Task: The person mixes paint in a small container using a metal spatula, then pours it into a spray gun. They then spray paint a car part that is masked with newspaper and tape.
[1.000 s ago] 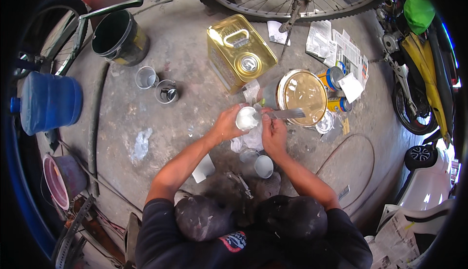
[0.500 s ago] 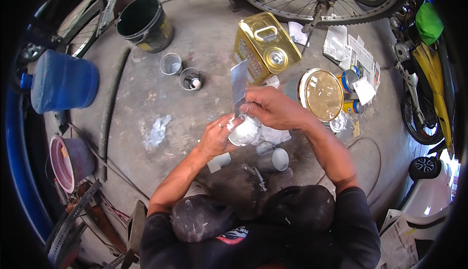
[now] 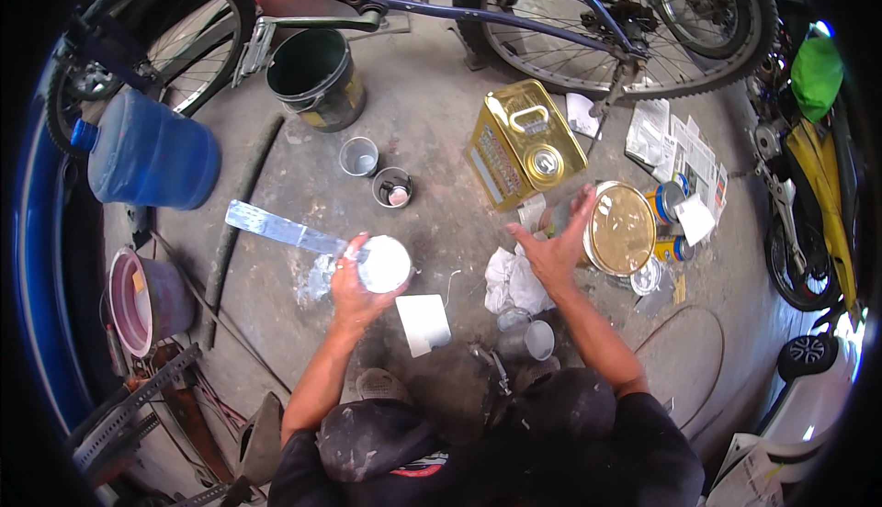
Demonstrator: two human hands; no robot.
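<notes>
My left hand [image 3: 349, 288] is wrapped round a small cup of white paste [image 3: 385, 264], held above the floor. A long flat metal scraper [image 3: 285, 229], smeared whitish, sticks out leftward from the same hand, against the cup's side. Exactly how the fingers grip it is hidden. My right hand [image 3: 554, 252] is empty, its fingers spread, just left of a round can with a golden lid [image 3: 626, 230]. Crumpled white paper [image 3: 512, 279] lies below and left of that hand. Between my forearms a white flat plate [image 3: 424, 325] rests on the floor.
A golden square tin [image 3: 525, 144] stands ahead. Two small cups [image 3: 358, 156] sit left of it, near a black bucket [image 3: 315, 80]. Clear cups [image 3: 527, 340] are by my feet. A hose [image 3: 243, 231] and blue water jug [image 3: 161, 153] lie left; a bicycle [image 3: 551, 25] lies beyond.
My right hand has let go of the scraper and moved right, opening. The scraper is now at my left hand, pointing left. My left hand has moved left with the cup.
</notes>
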